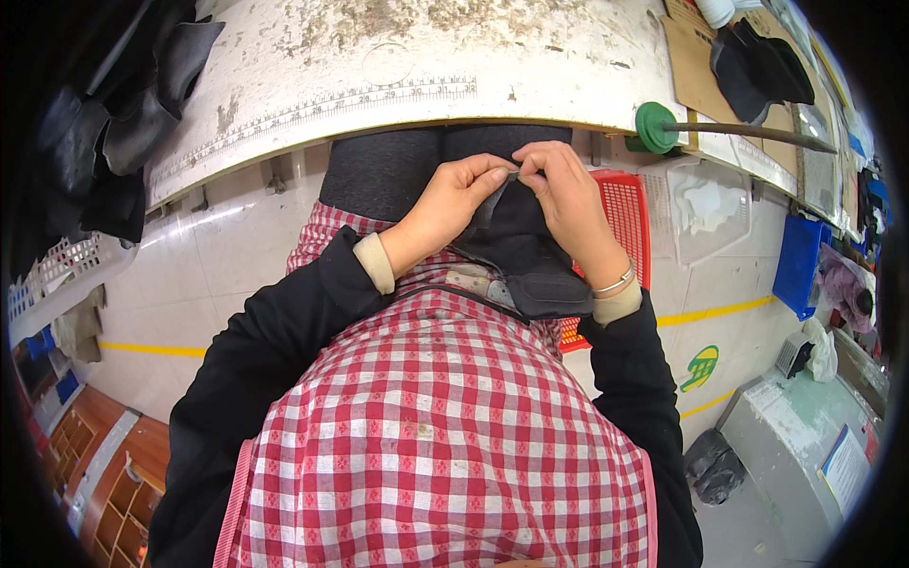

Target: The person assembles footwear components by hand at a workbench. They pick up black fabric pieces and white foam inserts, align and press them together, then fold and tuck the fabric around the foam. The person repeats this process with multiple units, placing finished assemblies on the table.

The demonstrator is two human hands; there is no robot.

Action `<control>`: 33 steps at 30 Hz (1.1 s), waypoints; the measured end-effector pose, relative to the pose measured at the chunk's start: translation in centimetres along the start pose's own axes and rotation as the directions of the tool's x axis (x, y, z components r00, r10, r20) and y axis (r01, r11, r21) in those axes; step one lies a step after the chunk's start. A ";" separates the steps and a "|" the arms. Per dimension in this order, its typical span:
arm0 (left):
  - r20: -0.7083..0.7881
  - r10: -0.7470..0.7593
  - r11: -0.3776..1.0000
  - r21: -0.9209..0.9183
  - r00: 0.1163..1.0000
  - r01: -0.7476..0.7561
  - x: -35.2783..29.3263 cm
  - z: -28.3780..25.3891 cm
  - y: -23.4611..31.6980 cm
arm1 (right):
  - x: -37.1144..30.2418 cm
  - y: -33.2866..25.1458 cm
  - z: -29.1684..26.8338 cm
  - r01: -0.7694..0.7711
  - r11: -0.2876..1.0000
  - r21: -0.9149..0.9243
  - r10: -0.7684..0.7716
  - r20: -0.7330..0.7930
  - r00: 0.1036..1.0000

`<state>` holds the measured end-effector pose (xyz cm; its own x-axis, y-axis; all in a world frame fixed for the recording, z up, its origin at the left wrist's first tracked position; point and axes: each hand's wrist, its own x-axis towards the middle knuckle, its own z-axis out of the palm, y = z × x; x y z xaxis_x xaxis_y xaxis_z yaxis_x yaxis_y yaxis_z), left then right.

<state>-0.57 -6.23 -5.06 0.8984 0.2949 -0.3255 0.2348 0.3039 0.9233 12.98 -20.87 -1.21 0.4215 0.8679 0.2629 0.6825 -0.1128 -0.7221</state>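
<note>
Over my lap, my left hand (445,201) and my right hand (575,210) meet just in front of the table edge. Both are closed in a pinch, thumbs against fingers, on the upper edge of a black leather-like piece (521,227). The piece hangs down between my hands and rests on my lap, its lower part folded into a thicker block near my right wrist. Below it, a pale, worn patch (478,281) shows against my red checked apron (426,407). Whatever is right between the fingertips is too small to make out.
Ahead lies a stained white table (530,71) with a printed ruler scale. Black pieces (142,123) pile at its left; another (757,71) lies at right. A dark rod with a green round end (655,128) crosses the edge. A red basket (625,213) stands below.
</note>
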 end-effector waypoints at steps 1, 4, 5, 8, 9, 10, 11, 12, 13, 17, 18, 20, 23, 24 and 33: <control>0.000 0.058 0.998 0.010 0.998 -0.058 0.0 0.1 -0.1 | -0.1 0.1 0.1 -0.015 1.000 0.000 0.015 -0.004 1.000; 0.019 0.091 0.995 0.024 0.996 -0.092 -0.1 0.1 -0.3 | -0.4 0.2 0.4 -0.072 0.997 -0.001 0.072 0.002 0.997; 0.013 0.071 0.997 0.034 0.997 -0.071 0.0 0.0 -0.4 | -0.5 0.2 0.4 -0.082 0.997 -0.007 0.082 -0.001 0.997; 0.016 0.040 0.999 0.016 0.999 -0.041 0.0 -0.1 -0.4 | -0.5 0.2 0.6 -0.098 0.995 -0.027 0.098 -0.002 0.995; 0.023 0.057 0.998 -0.005 0.998 -0.057 0.0 -0.1 -0.3 | -0.5 0.2 0.6 -0.103 0.994 -0.034 0.103 -0.001 0.995; 0.021 0.053 0.998 -0.015 0.998 -0.053 -0.1 -0.1 -0.3 | -0.5 0.2 0.5 -0.109 0.993 -0.042 0.109 0.001 0.994; 0.032 0.066 0.997 -0.028 0.997 -0.065 -0.1 -0.1 -0.2 | -0.5 0.2 0.5 -0.115 0.992 -0.050 0.115 0.004 0.993; 0.039 0.024 0.999 -0.049 0.999 -0.022 -0.2 -0.2 -0.1 | -0.6 0.3 0.5 -0.125 0.991 -0.056 0.126 0.009 0.992; 0.059 -0.001 0.997 -0.073 0.998 0.005 -0.2 -0.3 -0.1 | -0.6 0.3 0.5 -0.126 0.990 -0.056 0.126 0.004 0.992; 0.055 0.017 1.000 -0.006 0.998 -0.017 -0.3 -0.2 0.1 | -0.5 0.3 0.5 -0.138 0.990 -0.040 0.139 0.021 0.990; 0.040 0.040 0.999 -0.012 0.998 -0.040 -0.3 -0.1 0.1 | -0.4 0.3 0.5 -0.147 0.988 -0.036 0.148 0.024 0.989; 0.008 0.086 0.996 -0.022 0.996 -0.086 -0.2 0.3 -0.1 | -0.3 0.3 0.4 -0.256 0.961 0.108 0.254 0.033 0.967; -0.008 0.092 0.996 -0.014 0.996 -0.092 0.0 0.3 -0.2 | -0.1 0.4 -0.3 -0.268 0.963 0.022 0.263 0.136 0.955; -0.004 0.067 0.998 -0.012 0.998 -0.067 0.0 0.2 -0.1 | -0.1 0.5 -0.6 -0.265 0.962 -0.071 0.274 0.170 0.947; 0.166 -0.024 0.993 -0.107 0.986 0.042 -1.4 -2.3 0.9 | -0.8 0.6 -2.7 -0.345 0.885 0.313 0.352 0.034 0.935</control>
<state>-2.51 -4.30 -4.21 0.9418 0.1329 -0.3089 0.2313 0.4108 0.8819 14.65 -22.94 -0.10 0.6141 0.7886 -0.0307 0.2720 -0.2480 -0.9298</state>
